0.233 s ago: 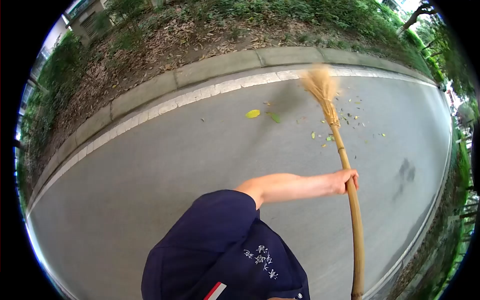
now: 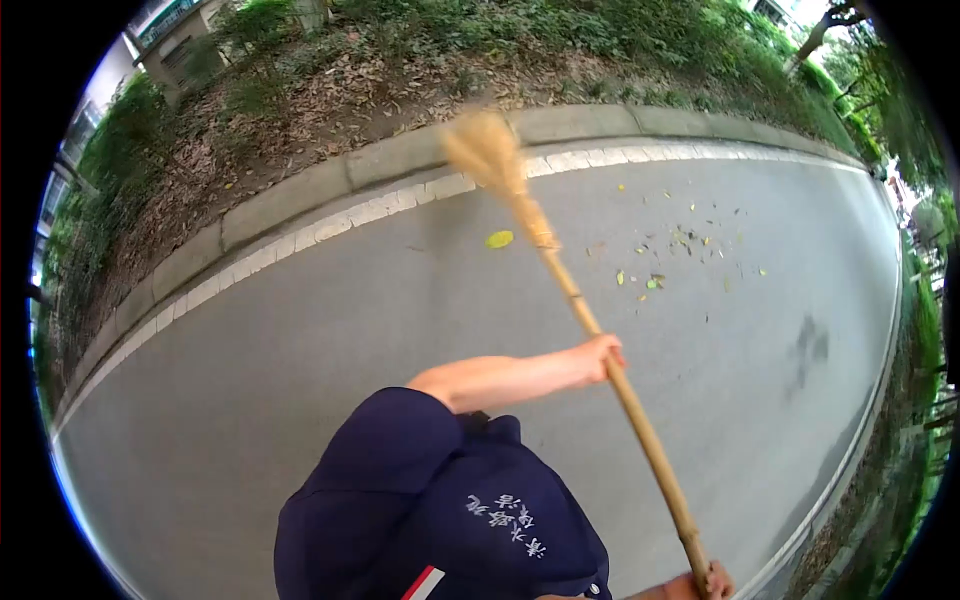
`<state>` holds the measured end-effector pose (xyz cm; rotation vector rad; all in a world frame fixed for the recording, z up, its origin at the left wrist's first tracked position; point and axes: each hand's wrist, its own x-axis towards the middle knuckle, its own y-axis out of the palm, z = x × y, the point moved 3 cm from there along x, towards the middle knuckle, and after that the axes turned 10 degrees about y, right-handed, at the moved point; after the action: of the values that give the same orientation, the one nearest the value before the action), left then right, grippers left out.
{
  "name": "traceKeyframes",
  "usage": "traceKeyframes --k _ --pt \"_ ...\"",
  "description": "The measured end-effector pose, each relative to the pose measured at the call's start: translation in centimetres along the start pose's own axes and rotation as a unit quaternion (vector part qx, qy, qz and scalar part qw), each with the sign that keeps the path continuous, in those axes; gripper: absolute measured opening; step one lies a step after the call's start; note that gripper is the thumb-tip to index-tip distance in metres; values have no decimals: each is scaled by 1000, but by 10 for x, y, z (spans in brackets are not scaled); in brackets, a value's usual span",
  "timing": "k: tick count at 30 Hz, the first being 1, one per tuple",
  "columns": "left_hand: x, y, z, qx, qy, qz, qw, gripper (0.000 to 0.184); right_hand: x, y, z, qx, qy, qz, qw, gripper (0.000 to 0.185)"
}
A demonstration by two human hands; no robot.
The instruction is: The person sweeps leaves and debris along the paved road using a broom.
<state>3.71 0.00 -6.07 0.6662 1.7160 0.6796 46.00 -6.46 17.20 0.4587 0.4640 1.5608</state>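
Note:
My left hand (image 2: 600, 358) is wrapped around the middle of a bamboo-handled straw broom (image 2: 645, 430). Near the bottom edge, my right hand (image 2: 715, 580) grips the handle's lower end, only partly in view. The straw head (image 2: 485, 150) is blurred by motion and overlaps the pale edging and kerb; its exact height above the ground is unclear. A yellow leaf (image 2: 499, 239) lies on the pavement just left of the broom's neck. To the right of the handle, small leaves and bits of litter (image 2: 690, 240) are scattered.
Grey pavement (image 2: 300, 370) stretches around me. A stone kerb (image 2: 290, 200) with pale edging curves along the far side, backed by a leaf-covered bank (image 2: 340, 95) with shrubs. Another edge line and greenery run along the right. A dark stain (image 2: 810, 345) marks the pavement.
The broom head has swung left from above the scattered leaves to the kerb, and the handle now slants. My left hand moved left with it. My right hand has come into view.

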Motion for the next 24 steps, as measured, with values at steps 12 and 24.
traceKeyframes --k 12,24 --pt "-127 -304 -408 -36 362 -320 875 15 -39 250 -346 94 410 131 898 11" --pt "-61 -243 -225 -64 238 -223 943 15 72 198 -175 2 94 270 958 13"
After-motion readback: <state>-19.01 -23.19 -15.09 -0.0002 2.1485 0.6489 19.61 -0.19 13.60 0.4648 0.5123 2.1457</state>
